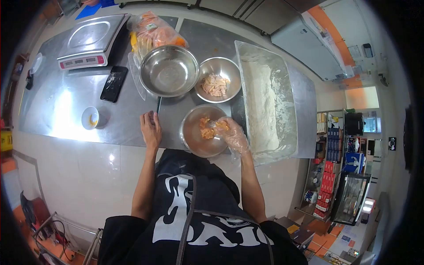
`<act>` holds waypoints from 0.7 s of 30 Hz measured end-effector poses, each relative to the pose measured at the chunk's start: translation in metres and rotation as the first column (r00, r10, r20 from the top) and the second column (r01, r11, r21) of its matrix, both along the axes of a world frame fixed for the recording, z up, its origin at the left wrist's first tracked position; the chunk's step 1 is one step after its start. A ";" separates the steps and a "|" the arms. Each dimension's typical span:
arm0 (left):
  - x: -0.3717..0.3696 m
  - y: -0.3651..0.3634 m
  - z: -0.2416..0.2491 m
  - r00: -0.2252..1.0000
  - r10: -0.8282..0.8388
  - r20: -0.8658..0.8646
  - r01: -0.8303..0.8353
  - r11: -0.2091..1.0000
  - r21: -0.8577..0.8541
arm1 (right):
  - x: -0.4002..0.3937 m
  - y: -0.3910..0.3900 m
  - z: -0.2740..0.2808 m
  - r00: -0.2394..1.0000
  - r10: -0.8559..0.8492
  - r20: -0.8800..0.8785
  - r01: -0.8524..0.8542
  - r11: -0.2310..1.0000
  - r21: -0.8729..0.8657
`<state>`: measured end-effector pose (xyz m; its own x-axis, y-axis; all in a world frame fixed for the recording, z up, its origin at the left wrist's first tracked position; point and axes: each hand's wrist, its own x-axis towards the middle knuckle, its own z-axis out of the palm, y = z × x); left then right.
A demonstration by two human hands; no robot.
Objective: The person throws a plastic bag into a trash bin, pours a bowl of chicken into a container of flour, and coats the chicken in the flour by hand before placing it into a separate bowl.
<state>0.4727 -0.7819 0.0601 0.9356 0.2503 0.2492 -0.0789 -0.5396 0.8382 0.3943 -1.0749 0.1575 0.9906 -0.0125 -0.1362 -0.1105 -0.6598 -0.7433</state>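
Black apron (214, 190) nearest, the gloved right hand (235, 136) grasps meaty pieces (206, 130) within the closest steel bowl (189, 132), likely to contain drips, while the empty left hand (151, 130) lies loose on the tabletop (128, 132)

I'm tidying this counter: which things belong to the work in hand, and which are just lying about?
Apparently in use:
gloved right hand, holding orange-tinged pieces
near steel bowl
steel bowl of pale pieces
tub of white powder

Probably just lying about:
black phone
digital scale
white cup
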 end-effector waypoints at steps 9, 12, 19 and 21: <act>0.000 -0.001 -0.001 1.000 0.021 -0.018 -0.022 0.999 -0.049 | 0.003 -0.003 -0.005 0.911 -0.157 -0.381 0.270 0.926 0.265; 0.000 0.000 0.000 0.999 0.018 -0.041 -0.021 0.997 -0.076 | 0.005 0.016 0.018 0.890 -0.228 -0.395 0.401 0.804 0.440; 0.001 0.001 0.001 1.000 0.008 -0.024 -0.009 0.999 -0.045 | 0.006 0.018 0.011 0.929 -0.180 -0.322 0.298 0.882 0.366; 0.002 0.002 0.000 1.000 0.009 -0.028 -0.011 0.999 -0.047 | 0.010 0.019 0.014 0.900 -0.160 -0.405 0.208 0.975 0.076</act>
<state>0.4745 -0.7799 0.0600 0.9393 0.2707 0.2108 -0.0500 -0.4997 0.8647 0.4039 -1.0558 0.1712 0.8372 -0.1499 -0.5260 -0.5208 -0.5123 -0.6829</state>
